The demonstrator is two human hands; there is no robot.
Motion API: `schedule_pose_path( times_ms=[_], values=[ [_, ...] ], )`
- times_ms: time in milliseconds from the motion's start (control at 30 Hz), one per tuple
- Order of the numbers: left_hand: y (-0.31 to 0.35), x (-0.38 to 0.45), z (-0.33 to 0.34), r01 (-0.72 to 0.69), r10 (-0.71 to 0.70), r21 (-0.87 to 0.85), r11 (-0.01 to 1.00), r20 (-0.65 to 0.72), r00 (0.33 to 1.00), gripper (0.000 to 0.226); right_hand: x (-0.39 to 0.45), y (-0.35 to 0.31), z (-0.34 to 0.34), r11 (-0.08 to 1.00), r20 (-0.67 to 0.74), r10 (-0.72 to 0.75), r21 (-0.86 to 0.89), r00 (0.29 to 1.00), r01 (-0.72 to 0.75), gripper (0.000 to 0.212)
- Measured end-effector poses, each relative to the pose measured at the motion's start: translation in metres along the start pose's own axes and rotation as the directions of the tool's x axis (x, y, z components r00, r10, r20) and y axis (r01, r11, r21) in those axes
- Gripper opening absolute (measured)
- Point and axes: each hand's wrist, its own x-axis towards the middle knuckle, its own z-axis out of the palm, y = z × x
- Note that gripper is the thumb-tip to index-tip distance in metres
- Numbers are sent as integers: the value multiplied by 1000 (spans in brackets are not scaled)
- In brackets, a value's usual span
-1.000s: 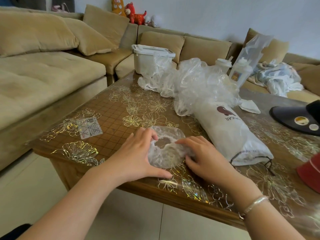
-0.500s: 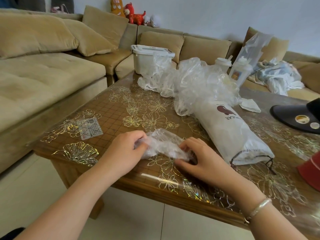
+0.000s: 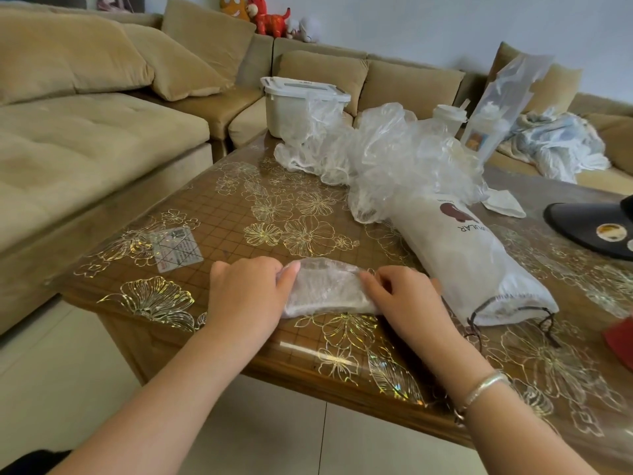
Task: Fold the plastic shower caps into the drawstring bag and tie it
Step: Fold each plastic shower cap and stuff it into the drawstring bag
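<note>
A clear plastic shower cap [image 3: 325, 289], folded into a flat half-moon strip, lies on the table near its front edge. My left hand [image 3: 246, 293] holds its left end, thumb on top. My right hand [image 3: 404, 299] presses and pinches its right end with curled fingers. To the right lies the white drawstring bag [image 3: 469, 258], stuffed and on its side, its mouth with dark cords [image 3: 544, 323] facing me. Behind it sits a heap of loose clear shower caps [image 3: 387, 156].
The brown table [image 3: 239, 214] has a glossy cover with gold flowers. A white lidded box [image 3: 301, 104], cups in a plastic bag [image 3: 493, 114], a black cap [image 3: 592, 228] and a red object [image 3: 620, 337] stand around. Beige sofas surround the table.
The cap went from an open round shape to a folded flat strip. Both hands moved apart to its two ends and flattened it on the table.
</note>
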Motion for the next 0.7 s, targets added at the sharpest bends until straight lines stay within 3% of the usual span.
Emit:
schedule_pose_path(
  times_ms=[133,400,567,700],
  values=[
    [-4,-5,1,-14,24,169,986,-59,998,40,0,-5,1,981,-32,-43,-190,999,36,35],
    [-4,-9,-3,14,3,253,967,-66,998,25,-5,-6,-1,967,-14,-76,-243,997,71,31],
    [-8,-11,-8,19,-6,134,991,-97,995,24,-7,-2,-2,949,17,-108,-296,994,108,32],
    [-12,-5,-14,2,-30,-200,980,-133,991,28,-8,-3,-5,984,56,-140,-103,988,146,23]
  ],
)
